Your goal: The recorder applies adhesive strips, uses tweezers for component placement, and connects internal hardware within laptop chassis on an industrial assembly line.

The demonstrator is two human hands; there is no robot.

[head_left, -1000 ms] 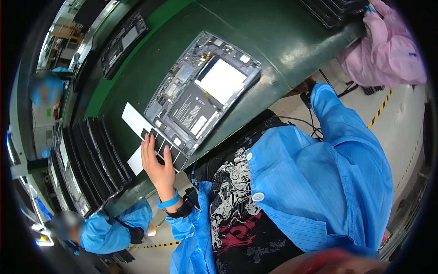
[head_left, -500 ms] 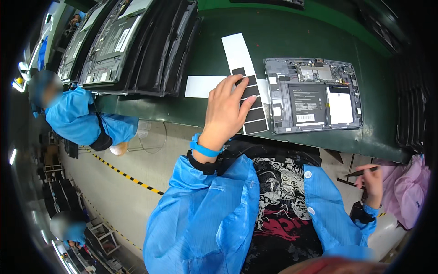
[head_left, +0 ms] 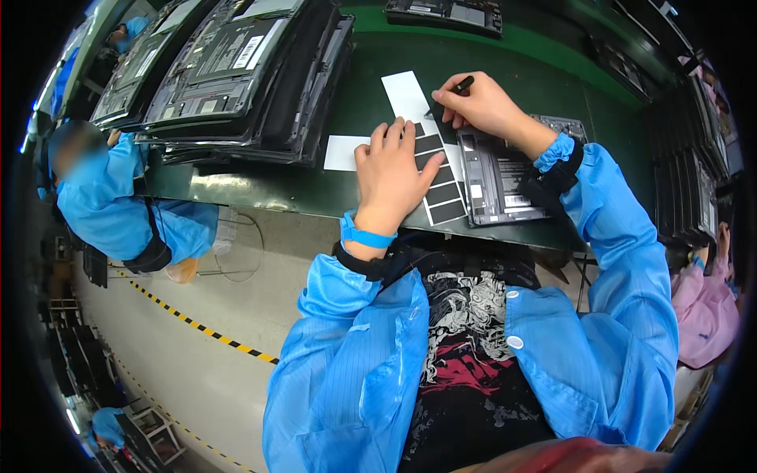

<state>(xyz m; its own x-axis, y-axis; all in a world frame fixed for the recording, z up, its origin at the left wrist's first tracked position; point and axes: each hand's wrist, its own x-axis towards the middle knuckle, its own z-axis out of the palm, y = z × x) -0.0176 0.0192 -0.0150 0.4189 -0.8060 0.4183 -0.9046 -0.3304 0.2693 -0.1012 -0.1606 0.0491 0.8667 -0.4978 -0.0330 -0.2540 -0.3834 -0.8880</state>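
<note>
My left hand (head_left: 392, 175) lies flat, fingers spread, on a white backing strip (head_left: 426, 150) that carries several black rectangular stickers. My right hand (head_left: 481, 105) is above it, pinching a thin black tool (head_left: 453, 87) whose tip touches the strip near its upper stickers. Under my right forearm lies an opened laptop base (head_left: 501, 177), its inner parts showing. All this rests on a green workbench (head_left: 355, 94).
A tilted stack of opened laptop bases (head_left: 236, 71) fills the bench's far left. A small white sheet (head_left: 343, 152) lies beside the strip. More dark units (head_left: 694, 181) stand at the right. A seated person in blue (head_left: 118, 205) is at left, another person in pink (head_left: 710, 307) at right.
The view has swung and steadied over the bench. My right hand has come up from my side with the black tool onto the sticker strip. My left hand stays pressed on the strip.
</note>
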